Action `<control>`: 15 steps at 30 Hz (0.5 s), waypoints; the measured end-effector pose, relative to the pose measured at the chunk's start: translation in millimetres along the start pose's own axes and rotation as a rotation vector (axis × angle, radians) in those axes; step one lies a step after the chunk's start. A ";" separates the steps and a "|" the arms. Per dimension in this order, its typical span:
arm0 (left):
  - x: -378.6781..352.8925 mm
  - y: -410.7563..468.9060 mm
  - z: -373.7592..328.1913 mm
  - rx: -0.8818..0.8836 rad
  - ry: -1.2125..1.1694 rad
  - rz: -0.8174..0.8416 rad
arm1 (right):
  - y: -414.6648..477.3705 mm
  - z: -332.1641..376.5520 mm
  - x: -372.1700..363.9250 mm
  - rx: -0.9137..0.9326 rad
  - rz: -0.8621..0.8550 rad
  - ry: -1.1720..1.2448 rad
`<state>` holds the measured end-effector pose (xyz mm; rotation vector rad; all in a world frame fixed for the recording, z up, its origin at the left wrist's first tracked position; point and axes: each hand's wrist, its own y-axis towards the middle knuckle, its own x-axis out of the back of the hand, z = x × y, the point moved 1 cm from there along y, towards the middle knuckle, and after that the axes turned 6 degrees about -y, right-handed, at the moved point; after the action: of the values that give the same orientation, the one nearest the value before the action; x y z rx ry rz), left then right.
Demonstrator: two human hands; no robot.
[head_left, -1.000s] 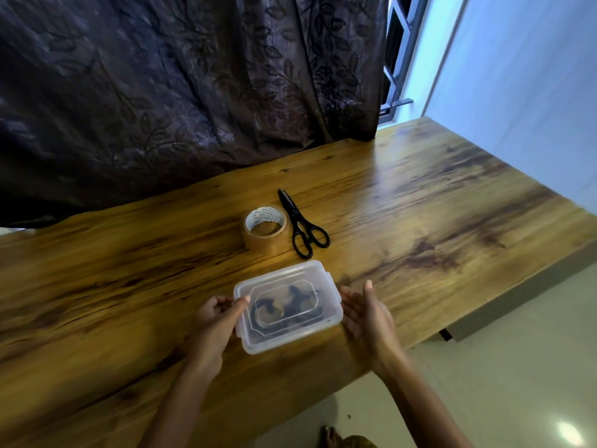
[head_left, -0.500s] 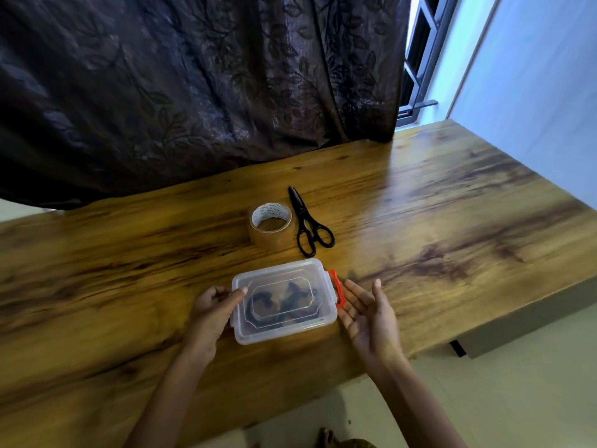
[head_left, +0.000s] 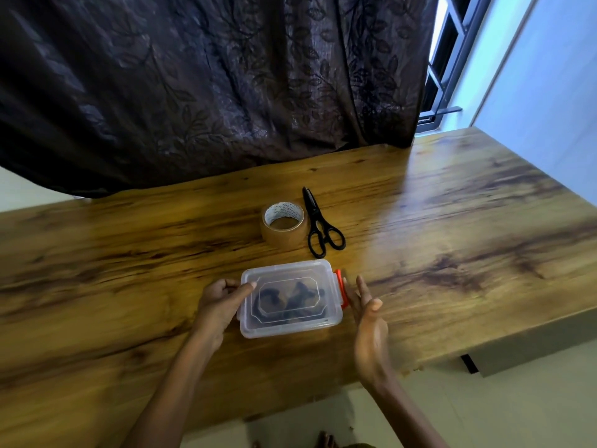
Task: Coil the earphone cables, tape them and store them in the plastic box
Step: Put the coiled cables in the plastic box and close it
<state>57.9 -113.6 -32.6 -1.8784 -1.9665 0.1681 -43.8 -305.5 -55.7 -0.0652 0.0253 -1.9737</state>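
Box: we see the clear lidded plastic box on the wooden worktop, dark coiled earphone cables inside.
Left hand: grips the box's left end.
Right hand: released, fingers at the orange latch.

Through the cloudy lid of the plastic box I see only dark shapes; I cannot tell coils or tape on them. The left hand covers the box's left latch. Left of the box, the surface is cut by the edge.
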 end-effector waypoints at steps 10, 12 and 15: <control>2.2 -2.4 -3.5 -0.009 0.025 0.039 | -6.9 10.4 -5.9 0.140 -0.011 -0.226; 3.8 -3.3 -3.8 -0.030 0.058 0.049 | -7.0 11.4 -5.7 0.130 0.007 -0.295; 7.6 -5.8 -3.8 -0.063 0.102 0.058 | -4.2 12.7 -8.2 0.144 0.010 -0.611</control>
<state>53.9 -107.4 -25.4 -1.9447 -1.8716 0.0260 -43.7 -296.1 -43.1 -0.5670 -0.5110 -1.8665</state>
